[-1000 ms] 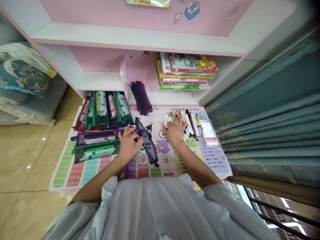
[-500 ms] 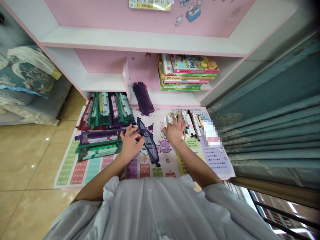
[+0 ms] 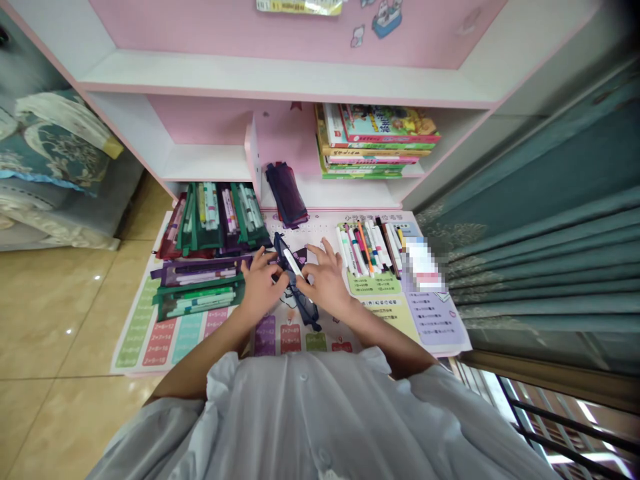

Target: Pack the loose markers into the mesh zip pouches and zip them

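My left hand (image 3: 264, 287) is closed on the edge of a dark blue mesh pencil pouch (image 3: 308, 313), which lies slantwise in the middle of the desk. Between the fingertips of my right hand (image 3: 327, 285) is a white marker (image 3: 292, 260), over the pouch's opening. Whether its lower end is inside the mesh is hidden by my fingers. Several loose markers and pens (image 3: 367, 248) lie side by side to the right of my right hand. Left of my left hand, a green mesh pouch (image 3: 200, 301) and a purple one (image 3: 205, 272) contain pens.
More filled mesh pouches (image 3: 215, 223) are stacked at the back left. Folded dark pouches (image 3: 287, 195) lie by the shelf divider. A pile of books (image 3: 375, 143) sits on the shelf. A blurred-out object (image 3: 424, 263) is at the right, near the curtain (image 3: 540, 233).
My right hand has moved left from the loose markers to the pouch, bringing a white marker with it. My left hand keeps its hold on the pouch.
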Demonstrator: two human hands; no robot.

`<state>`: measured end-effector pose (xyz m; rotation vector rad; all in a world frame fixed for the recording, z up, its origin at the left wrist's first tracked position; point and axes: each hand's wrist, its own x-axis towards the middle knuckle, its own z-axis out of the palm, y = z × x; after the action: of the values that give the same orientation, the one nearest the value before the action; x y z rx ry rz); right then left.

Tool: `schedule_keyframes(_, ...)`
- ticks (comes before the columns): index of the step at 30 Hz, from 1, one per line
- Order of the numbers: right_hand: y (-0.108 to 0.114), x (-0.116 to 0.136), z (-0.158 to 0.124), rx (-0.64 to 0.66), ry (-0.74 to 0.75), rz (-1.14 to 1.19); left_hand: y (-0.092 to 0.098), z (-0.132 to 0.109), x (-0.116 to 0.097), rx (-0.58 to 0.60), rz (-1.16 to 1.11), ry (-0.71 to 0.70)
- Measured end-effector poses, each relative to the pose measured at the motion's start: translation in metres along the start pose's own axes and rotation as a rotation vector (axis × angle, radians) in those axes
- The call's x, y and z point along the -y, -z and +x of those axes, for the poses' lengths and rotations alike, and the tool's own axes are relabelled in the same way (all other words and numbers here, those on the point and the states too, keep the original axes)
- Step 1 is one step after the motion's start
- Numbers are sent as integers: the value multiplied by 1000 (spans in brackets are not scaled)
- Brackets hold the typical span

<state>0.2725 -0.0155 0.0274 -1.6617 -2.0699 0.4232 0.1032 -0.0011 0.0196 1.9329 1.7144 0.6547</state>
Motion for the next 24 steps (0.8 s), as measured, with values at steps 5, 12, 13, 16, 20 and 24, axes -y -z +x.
schedule_keyframes(5,-7,4,3,162,-52,-74,0,0,0,3,-7,9)
schedule_keyframes(12,-14,4,8,319,-50,-200,-1,1,2,10,-5,5)
schedule_keyframes(13,-15,3,8,329,-46,-212,-1,1,3,12,-6,5)
schedule_keyframes(16,-19,1,8,329,-49,-213,-1,1,3,8,-10,4)
schedule_keyframes(20,-19,-3,7,242,-42,-136,-2,1,3,2,-8,2)
schedule_keyframes(24,-13,-25,12,-47,-37,15,-1,1,2,7,-10,6)
